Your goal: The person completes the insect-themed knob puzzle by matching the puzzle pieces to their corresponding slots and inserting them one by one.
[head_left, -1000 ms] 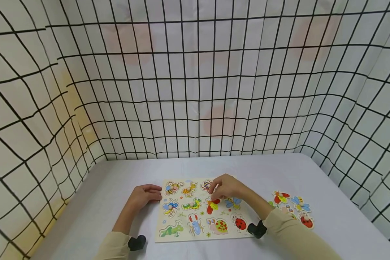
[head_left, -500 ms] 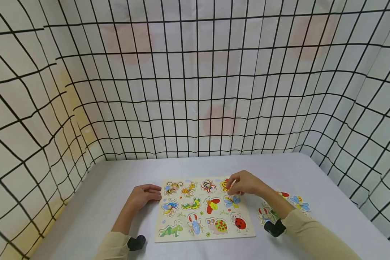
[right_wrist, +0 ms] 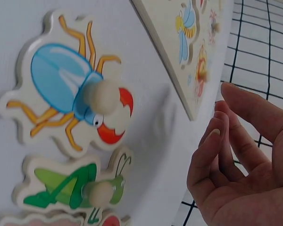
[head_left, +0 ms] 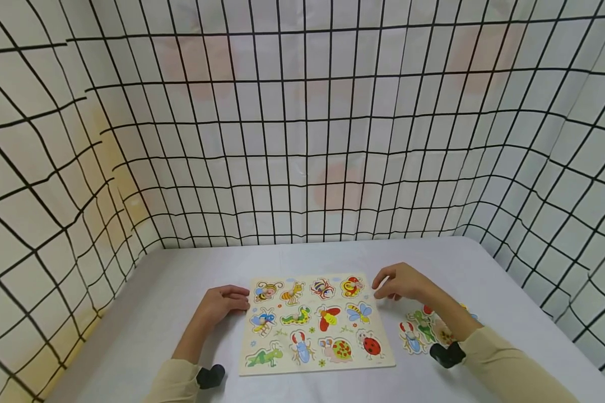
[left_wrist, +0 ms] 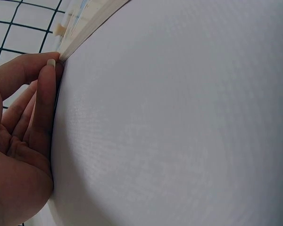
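A wooden peg puzzle board [head_left: 308, 364] with printed insects lies on the white table. My left hand [head_left: 222, 305] rests at its left side, and its fingertips touch the board's edge in the left wrist view. Just beyond the upper right corner hovers my right hand [head_left: 403, 282], holding nothing, its fingers loosely bent. A red and yellow winged-bug piece [head_left: 352, 286] sits in the board's top right place; its knob shows in the right wrist view. Spider piece [head_left: 323, 289], ant piece [head_left: 293, 293] and bee piece [head_left: 268, 291] also lie along the top row.
Loose knobbed pieces lie right of the board, among them a blue beetle [right_wrist: 61, 80] and a green grasshopper [right_wrist: 68, 186]. The right forearm partly covers this group in the head view. Black netting [head_left: 305, 168] over white walls encloses the table's back and sides.
My right hand has moved from above the board to beyond its right edge, letting go of the red and yellow winged-bug piece at the top right place. The left hand has stayed put.
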{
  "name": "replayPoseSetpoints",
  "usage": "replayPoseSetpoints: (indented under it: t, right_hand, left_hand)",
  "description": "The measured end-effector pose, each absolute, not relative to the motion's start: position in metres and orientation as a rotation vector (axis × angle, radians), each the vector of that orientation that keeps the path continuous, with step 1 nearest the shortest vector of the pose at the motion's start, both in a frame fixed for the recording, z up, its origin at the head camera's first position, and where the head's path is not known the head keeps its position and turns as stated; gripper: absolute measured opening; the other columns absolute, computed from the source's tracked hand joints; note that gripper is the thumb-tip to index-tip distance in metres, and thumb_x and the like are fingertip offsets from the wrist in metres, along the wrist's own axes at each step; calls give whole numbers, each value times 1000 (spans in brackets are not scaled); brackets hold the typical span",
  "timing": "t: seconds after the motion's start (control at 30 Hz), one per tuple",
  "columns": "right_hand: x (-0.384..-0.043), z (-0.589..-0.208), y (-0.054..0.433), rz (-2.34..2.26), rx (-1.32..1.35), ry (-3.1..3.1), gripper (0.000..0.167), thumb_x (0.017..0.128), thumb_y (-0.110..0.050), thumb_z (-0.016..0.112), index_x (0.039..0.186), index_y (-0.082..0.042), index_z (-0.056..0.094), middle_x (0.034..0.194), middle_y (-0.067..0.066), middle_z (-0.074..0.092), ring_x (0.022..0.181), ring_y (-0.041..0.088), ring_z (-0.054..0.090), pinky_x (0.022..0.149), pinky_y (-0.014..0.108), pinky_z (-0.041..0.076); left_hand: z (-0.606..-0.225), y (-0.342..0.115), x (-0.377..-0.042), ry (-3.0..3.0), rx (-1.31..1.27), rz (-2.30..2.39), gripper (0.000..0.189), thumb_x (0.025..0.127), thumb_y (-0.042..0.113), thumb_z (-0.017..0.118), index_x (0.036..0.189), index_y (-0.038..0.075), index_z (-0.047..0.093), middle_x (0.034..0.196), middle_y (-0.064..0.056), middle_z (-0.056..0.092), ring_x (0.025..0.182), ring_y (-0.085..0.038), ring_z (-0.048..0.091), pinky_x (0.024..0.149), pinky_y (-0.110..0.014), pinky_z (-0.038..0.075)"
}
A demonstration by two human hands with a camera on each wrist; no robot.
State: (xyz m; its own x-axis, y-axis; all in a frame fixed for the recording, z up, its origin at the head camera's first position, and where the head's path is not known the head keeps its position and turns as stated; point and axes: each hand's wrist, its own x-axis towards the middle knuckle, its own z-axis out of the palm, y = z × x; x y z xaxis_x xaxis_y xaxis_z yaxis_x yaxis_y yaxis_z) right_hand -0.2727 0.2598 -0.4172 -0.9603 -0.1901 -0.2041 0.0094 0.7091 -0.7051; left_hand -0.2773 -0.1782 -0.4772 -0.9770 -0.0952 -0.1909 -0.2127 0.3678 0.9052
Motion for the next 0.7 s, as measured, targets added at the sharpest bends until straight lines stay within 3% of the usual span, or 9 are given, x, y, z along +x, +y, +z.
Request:
replayPoseSetpoints:
  t: [0.33,0.7]
  right_hand:
    - [-272,-417,291,-1085,-58,2675,27,85,-19,79,107,-5,73,94,5,69,82,22,60,73,33,54]
    - [-265,-416,321,-1073,21,2677,29,86,-19,78,109,-3,72,90,7,66,78,22,58,70,35,54]
  left_hand:
    - [-478,-179,-278,2515,-273,1673,26,83,11,79,109,7,76,92,-4,78,76,-17,69,73,-27,53]
    - [-479,-179,-278,2514,-294,1670,26,84,11,80,109,7,76,95,-4,77,76,-17,68,72,-27,54]
